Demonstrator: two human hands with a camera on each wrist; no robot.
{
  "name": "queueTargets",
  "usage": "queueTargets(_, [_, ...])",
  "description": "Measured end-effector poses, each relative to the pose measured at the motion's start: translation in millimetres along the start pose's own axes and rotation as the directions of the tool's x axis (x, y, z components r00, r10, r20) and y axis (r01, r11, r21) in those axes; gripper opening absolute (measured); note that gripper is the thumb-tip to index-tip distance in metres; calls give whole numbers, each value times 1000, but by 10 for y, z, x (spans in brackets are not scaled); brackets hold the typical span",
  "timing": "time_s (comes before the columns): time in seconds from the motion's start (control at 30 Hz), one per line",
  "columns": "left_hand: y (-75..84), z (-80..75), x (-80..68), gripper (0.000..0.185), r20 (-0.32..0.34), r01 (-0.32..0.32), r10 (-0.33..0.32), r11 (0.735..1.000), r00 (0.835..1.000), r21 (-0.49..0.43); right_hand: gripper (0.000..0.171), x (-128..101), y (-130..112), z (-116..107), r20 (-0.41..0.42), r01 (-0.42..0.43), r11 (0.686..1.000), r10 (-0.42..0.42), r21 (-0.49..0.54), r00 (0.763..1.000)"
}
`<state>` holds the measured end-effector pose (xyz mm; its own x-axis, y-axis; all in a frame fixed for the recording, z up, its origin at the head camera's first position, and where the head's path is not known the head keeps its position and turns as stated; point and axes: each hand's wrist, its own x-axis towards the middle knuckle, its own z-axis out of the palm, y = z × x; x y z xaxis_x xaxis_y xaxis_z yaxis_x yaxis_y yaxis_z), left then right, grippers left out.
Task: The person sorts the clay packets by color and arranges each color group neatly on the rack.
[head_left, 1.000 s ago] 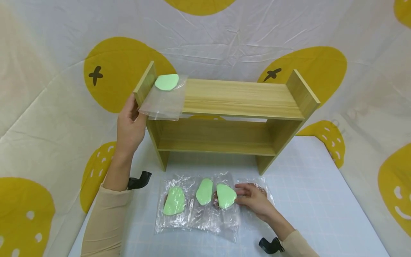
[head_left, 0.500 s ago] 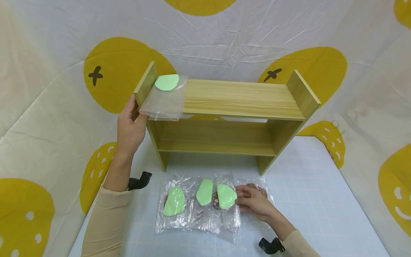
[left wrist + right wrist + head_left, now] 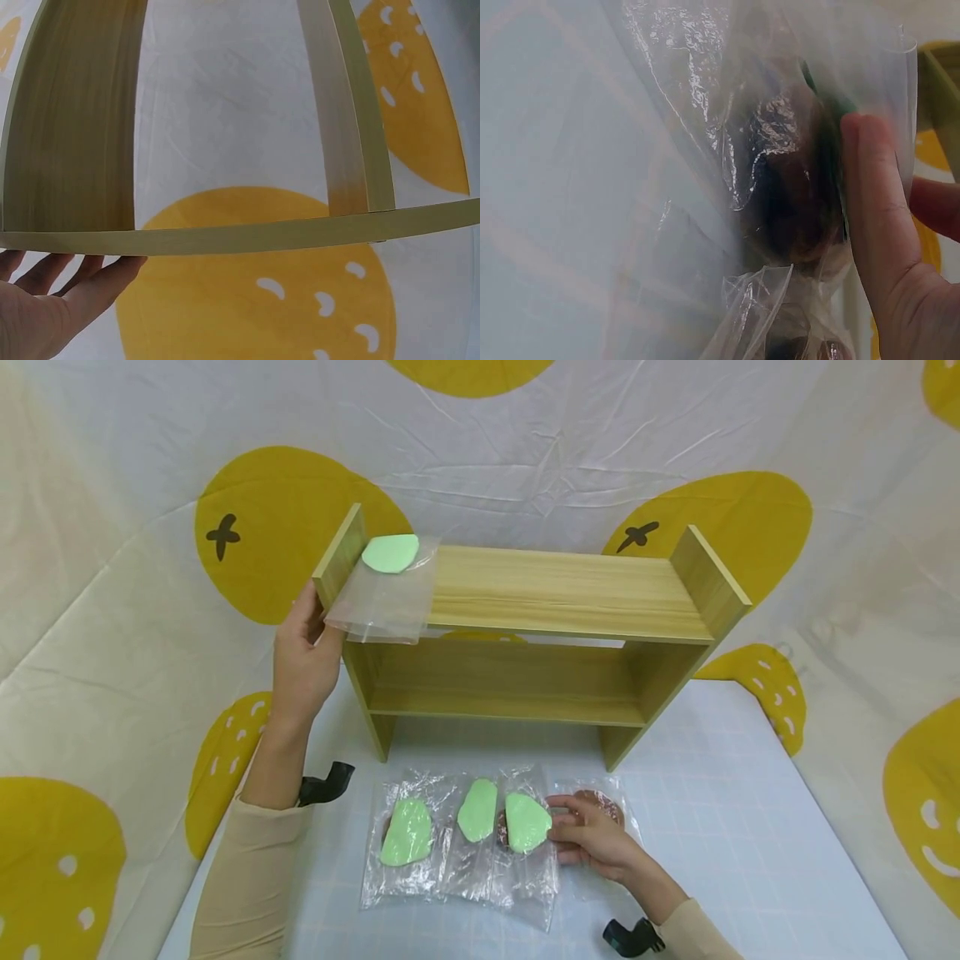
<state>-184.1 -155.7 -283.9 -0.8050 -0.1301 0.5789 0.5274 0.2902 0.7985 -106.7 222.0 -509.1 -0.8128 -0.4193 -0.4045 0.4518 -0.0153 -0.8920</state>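
Note:
A light wooden two-tier shelf (image 3: 562, 589) stands on the table. On its top board at the left lies a clear bag (image 3: 386, 602) with a green patch. My left hand (image 3: 303, 656) rests flat against the shelf's left side panel, its fingers (image 3: 52, 289) straight under the board edge (image 3: 225, 240). Three clear bags with green patches (image 3: 407, 832) (image 3: 477, 810) (image 3: 527, 822) lie in a row in front of the shelf. My right hand (image 3: 592, 839) pinches the right edge of the third one. Up close, its fingers (image 3: 877, 210) press on the crinkled film over a dark brown lump (image 3: 787, 195).
A fourth clear bag with a brown lump (image 3: 606, 802) lies partly under my right hand. The table has a pale grid mat (image 3: 712, 827). White cloth with yellow shapes (image 3: 525, 452) hangs behind and to both sides. Black wrist mounts (image 3: 326, 782) (image 3: 630, 937) sit on both forearms.
My right hand and the third bag have shifted very slightly to the left. The left hand and the shelf have stayed put.

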Motion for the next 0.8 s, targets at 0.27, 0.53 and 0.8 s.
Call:
queueTargets(0.27, [21,6,-1,43,-1,2,-2,1000,1000,12,65,-48,-106,55,48,82,996,-83,19,995])
queueTargets(0.53, [17,0,-6,44,2,2,-2,1000,1000,23,65,-179,-333,157,96,130,991,-129,-5,987])
queueTargets(0.8, [-6,-1,-10,45,-6,6,-6,999,1000,32,57,-364,-608,270,220,272,961,-278,56,935])
